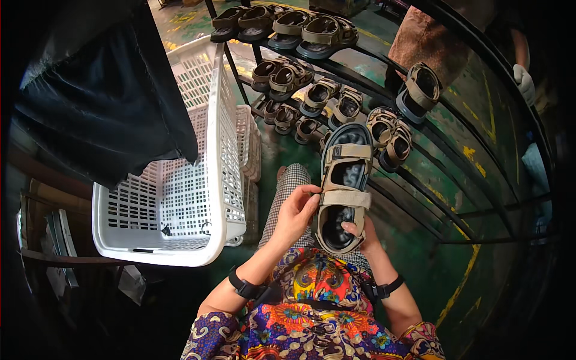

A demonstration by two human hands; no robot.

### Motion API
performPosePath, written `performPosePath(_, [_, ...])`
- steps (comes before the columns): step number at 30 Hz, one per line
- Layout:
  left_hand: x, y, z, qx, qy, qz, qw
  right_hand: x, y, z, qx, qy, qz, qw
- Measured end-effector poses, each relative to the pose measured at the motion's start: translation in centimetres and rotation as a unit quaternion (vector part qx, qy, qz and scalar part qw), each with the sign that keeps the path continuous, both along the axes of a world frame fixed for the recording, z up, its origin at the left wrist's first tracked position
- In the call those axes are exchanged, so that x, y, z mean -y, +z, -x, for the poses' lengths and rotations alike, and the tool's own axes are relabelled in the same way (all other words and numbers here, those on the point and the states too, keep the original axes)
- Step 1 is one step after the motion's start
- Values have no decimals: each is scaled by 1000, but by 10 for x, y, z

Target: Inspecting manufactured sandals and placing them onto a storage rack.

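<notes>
A beige sandal [347, 198] with two broad straps and a dark, bumpy footbed is held upright in front of me, its toe pointing away. My right hand [364, 234] grips it near the heel, with the thumb over the inner edge and the other fingers mostly hidden behind. At the sandal's left side, the fingertips of my left hand [297, 211] pinch together by the end of the middle strap. Whether a small piece sits between those fingertips is too fine to make out.
A black rack [444, 210] ahead and to the right carries several similar sandals [327, 33] in tiers. On my left stands a white slatted basket [219, 237], with dark cloth [114, 102] hanging over it. Another person's gloved hand [524, 84] shows beyond the rack.
</notes>
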State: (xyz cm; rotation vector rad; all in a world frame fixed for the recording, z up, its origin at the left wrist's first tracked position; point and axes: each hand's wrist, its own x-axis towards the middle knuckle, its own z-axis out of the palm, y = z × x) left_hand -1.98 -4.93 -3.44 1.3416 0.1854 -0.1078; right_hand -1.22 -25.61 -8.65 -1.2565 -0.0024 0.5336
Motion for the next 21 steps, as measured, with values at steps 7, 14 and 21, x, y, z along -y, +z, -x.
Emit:
performPosePath(7, [2,-50,16,-38,-68,8,997,-11,42,0,191,33,394,899])
performPosePath(14, [4,-84,6,-108,-28,621,776,-36,112,21,538,151,348,753])
performPosePath(21, [2,-64,9,2,-116,663,740,-54,116,32,587,131,304,738])
